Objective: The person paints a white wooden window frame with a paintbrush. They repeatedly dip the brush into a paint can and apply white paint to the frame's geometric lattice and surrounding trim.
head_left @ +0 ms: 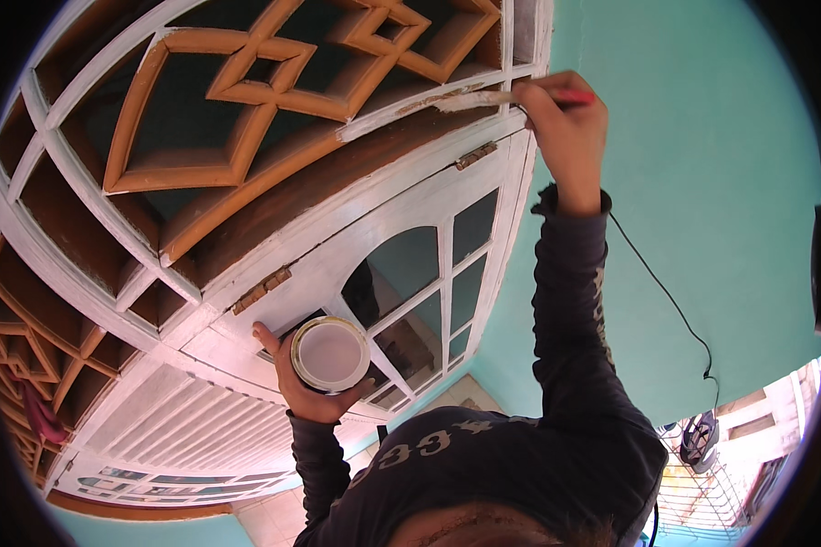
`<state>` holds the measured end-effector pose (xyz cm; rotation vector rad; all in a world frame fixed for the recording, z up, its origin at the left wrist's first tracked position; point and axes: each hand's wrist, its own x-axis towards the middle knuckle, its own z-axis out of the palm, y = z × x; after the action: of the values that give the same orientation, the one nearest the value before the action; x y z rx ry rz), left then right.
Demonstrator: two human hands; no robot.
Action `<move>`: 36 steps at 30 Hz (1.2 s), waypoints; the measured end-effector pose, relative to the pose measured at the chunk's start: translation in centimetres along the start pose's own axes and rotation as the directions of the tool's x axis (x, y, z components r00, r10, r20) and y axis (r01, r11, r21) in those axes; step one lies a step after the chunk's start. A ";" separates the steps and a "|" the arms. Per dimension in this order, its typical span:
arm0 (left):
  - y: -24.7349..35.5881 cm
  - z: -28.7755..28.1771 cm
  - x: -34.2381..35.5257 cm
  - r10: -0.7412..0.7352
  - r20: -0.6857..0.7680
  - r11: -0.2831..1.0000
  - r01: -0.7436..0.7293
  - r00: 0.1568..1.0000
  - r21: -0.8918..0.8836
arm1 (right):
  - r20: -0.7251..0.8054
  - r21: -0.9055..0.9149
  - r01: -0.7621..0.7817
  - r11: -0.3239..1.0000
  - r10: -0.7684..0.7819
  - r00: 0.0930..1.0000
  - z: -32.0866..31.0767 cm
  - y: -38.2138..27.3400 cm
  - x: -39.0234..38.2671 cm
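Note:
My right hand (567, 128) is raised high, its fingers closed around a paintbrush (502, 97) with a red handle end. The bristles touch a wooden ledge (401, 114) below the lattice, where white paint covers the right stretch and bare orange-brown wood shows to the left. Lower down, my left hand (306, 387) wraps round a round paint can (333, 354) with white paint inside. The can is held in front of a white shutter panel (392, 251) with glass panes. Above the brush, the orange-brown diamond lattice (265, 87) is unpainted.
White-painted frame bars (73, 173) run down the left side. A turquoise wall (693, 191) stands to the right, with a thin black cable (670, 292) hanging on it. Brown hinges (263, 290) join the panels. At the lower right is a wire rack (702, 492).

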<state>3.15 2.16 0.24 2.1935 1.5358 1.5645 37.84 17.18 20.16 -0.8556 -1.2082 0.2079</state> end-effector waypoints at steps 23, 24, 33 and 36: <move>1.0 0.3 -6.3 -0.033 -0.296 0.995 0.059 0.955 0.079 | 0.969 0.242 -0.257 0.935 -0.220 0.111 6.8 -2.1 -18.3; 1.0 0.0 -6.6 -0.032 -0.301 0.993 0.065 0.953 0.102 | 0.962 0.271 -0.242 0.931 -0.256 0.094 7.5 -2.3 -18.8; 0.9 -1.2 -8.9 -0.051 -0.358 0.973 0.128 0.932 0.194 | 0.933 0.360 -0.058 0.931 -0.360 0.023 11.8 -3.4 -23.9; 0.6 -1.4 -9.4 -0.060 -0.370 0.974 0.137 0.927 0.183 | 0.933 0.357 -0.145 0.923 -0.361 -0.005 11.9 -3.7 -24.5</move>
<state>2.56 -5.59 -5.26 1.9562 1.9570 1.9416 17.06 6.31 5.83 -0.0661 -2.5435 1.0652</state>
